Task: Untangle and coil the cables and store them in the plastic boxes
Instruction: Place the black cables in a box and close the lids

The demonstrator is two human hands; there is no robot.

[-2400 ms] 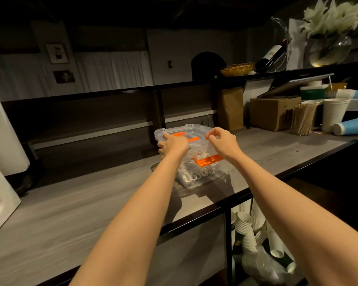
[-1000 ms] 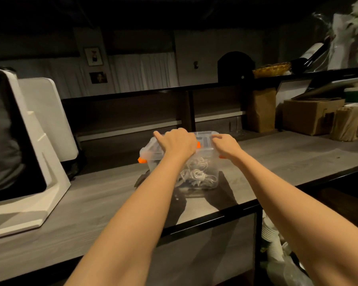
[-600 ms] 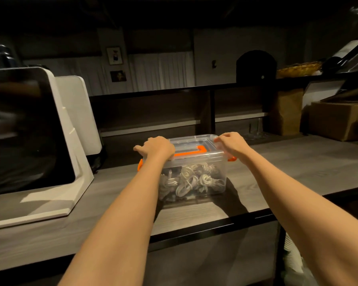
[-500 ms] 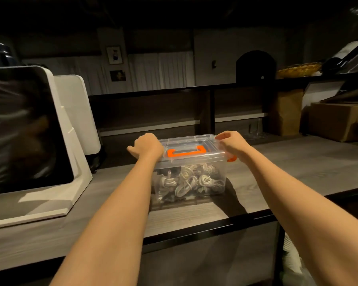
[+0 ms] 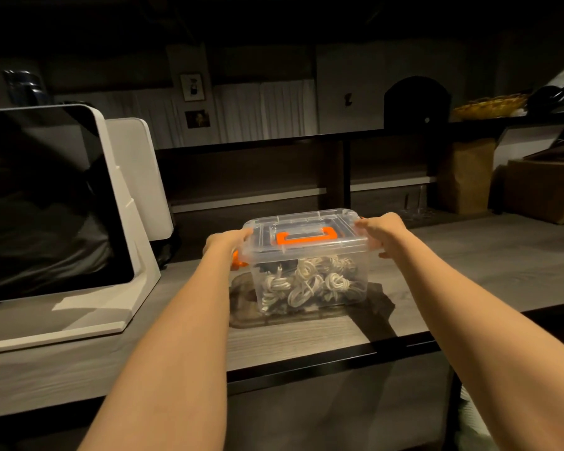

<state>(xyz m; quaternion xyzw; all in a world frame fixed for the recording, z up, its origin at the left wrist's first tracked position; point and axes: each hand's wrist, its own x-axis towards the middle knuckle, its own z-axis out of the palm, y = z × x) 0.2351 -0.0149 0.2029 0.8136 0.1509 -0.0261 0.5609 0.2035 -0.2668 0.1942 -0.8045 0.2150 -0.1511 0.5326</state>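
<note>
- While both arms reach forward, the clear plastic storage box (image 5: 310,281) stands upright on the grey wood-grain counter (image 5: 469,275), between the two hands.
- Its transparent lid (image 5: 306,229) sits on top, with an orange carry handle (image 5: 306,237) lying flat in the lid's middle.
- Inside the box lie several coiled white cables (image 5: 310,283), bundled into small loops against the front wall.
- At the box's left end, the left hand (image 5: 223,245) grips the lid's edge, fingers curled round the corner; an orange latch (image 5: 238,260) shows just below the wrist.
- At the right end, the right hand (image 5: 380,231) grips the lid's edge, fingertips (image 5: 360,223) laid on the lid's top rim and the thumb below it.
- To the left of the box, apart from it, stands a white-framed dark screen on a slanted stand (image 5: 56,203).
- Far right, against the back, sit a brown paper bag (image 5: 466,177) and a brown cardboard box (image 5: 544,190).
</note>
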